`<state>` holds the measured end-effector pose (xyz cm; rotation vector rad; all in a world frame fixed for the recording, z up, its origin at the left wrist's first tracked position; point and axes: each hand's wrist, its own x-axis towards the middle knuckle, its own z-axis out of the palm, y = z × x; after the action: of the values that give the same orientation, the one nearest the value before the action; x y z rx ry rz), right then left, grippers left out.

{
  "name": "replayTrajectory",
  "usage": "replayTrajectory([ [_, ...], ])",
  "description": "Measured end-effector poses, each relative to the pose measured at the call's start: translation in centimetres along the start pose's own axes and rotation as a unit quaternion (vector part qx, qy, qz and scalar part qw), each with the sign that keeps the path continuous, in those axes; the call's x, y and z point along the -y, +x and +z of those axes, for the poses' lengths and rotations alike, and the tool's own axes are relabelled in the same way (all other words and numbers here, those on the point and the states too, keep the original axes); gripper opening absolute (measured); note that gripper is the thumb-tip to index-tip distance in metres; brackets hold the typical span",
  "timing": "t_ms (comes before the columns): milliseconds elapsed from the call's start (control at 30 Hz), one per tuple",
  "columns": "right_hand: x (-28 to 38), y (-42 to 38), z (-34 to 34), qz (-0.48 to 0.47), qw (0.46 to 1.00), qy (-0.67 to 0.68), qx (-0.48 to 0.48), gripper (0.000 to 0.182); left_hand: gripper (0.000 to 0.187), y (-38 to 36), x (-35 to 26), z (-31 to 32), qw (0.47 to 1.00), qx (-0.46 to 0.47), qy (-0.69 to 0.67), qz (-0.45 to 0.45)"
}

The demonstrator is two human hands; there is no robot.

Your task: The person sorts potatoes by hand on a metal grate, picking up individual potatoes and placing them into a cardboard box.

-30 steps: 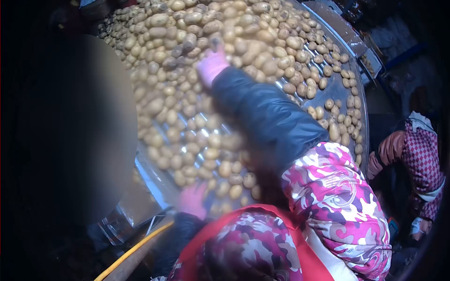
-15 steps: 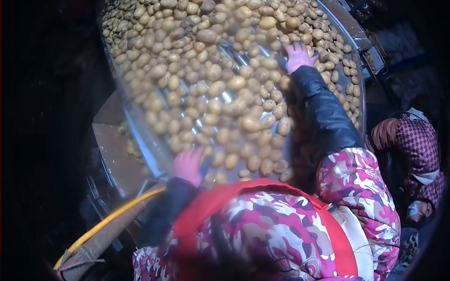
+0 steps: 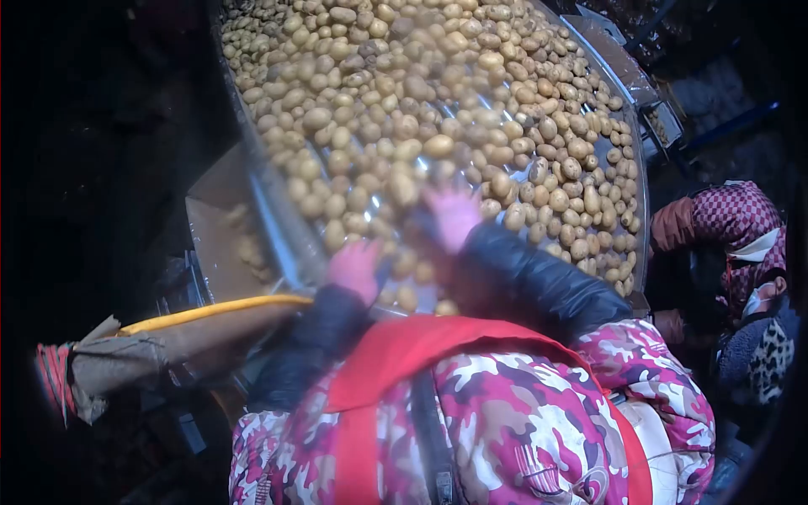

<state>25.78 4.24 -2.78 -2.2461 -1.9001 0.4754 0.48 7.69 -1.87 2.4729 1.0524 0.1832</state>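
Yellow-brown potatoes (image 3: 438, 146) are spread over a sorting table (image 3: 290, 227) with a raised metal rim. My right hand (image 3: 454, 217) is over the near middle of the table, its fingers spread against the potatoes and slightly blurred. No potato is visibly gripped in it. Close to the near left rim, my left hand (image 3: 357, 268) lies with its fingers stretched toward the loose potatoes, holding nothing that I can see. Both hands look pink, with dark sleeves up the forearms.
Left of the table, a cardboard box (image 3: 220, 252) has potatoes in it. A wrapped pole with a yellow hose (image 3: 215, 311) juts out at lower left. Another person (image 3: 736, 223) in a checked garment is at the right. A small box of potatoes (image 3: 661, 122) stands beyond the right rim.
My right hand has come from the far right of the table back toward me and leftward, nearer my left hand. My left hand has shifted slightly. The camera view has turned a little.
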Motion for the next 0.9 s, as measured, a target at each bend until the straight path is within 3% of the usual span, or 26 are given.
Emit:
replayTrajectory([
  [100,4.8,-2.3,0.5,-0.046,0.998,-0.028,0.023,0.065,0.046,-0.1,1.1,0.6,1.000,-0.021,0.008,0.021],
  [233,3.2,-2.8,0.7,-0.138,0.987,-0.020,0.084,0.068,0.045,0.1,0.6,0.4,0.999,-0.036,-0.006,0.030],
  [267,2.4,-2.7,0.3,-0.160,0.984,0.019,0.077,0.073,0.045,0.2,0.4,0.2,0.999,-0.032,-0.010,0.021],
  [367,-1.0,-2.4,-2.7,-0.177,0.982,-0.051,0.034,0.069,0.043,0.0,0.6,0.5,1.000,-0.015,0.003,0.002],
  [500,-5.8,1.1,-8.0,-0.138,0.982,-0.126,-0.029,0.043,0.041,0.0,0.3,-0.1,1.000,-0.013,-0.004,0.002],
  [567,-7.0,4.6,-7.7,-0.008,0.995,-0.095,-0.030,0.034,0.040,0.1,-0.1,-0.4,1.000,-0.002,-0.009,-0.001],
  [600,-5.3,6.8,-10.2,0.047,0.996,-0.060,0.047,0.030,0.041,-0.1,-0.1,-0.5,1.000,0.012,-0.005,-0.003],
  [633,-3.0,8.5,-12.1,0.067,0.991,-0.091,0.065,0.038,0.041,0.1,-0.1,-0.7,1.000,0.024,-0.001,-0.007],
  [667,-4.7,10.6,-8.9,-0.014,0.995,-0.030,-0.099,0.045,0.041,0.2,0.1,-0.7,0.999,0.036,0.003,-0.012],
  [733,-2.2,14.8,-8.2,-0.138,0.957,-0.028,-0.252,0.047,0.043,-0.1,0.9,0.0,1.000,0.014,0.000,0.009],
  [767,-0.3,16.4,-9.0,-0.159,0.961,0.005,-0.227,0.048,0.044,-0.2,1.2,0.4,1.000,0.006,-0.001,0.018],
  [800,1.1,18.1,-8.3,-0.197,0.939,0.051,-0.277,0.047,0.045,-0.1,1.3,0.4,1.000,0.010,0.002,0.015],
  [833,3.1,18.4,-8.4,-0.184,0.945,0.066,-0.262,0.043,0.045,0.0,1.0,0.1,1.000,0.018,0.003,0.010],
  [900,6.0,18.8,-8.3,-0.129,0.986,0.016,-0.102,0.035,0.047,0.1,0.7,-0.1,1.000,0.029,0.001,0.004],
])
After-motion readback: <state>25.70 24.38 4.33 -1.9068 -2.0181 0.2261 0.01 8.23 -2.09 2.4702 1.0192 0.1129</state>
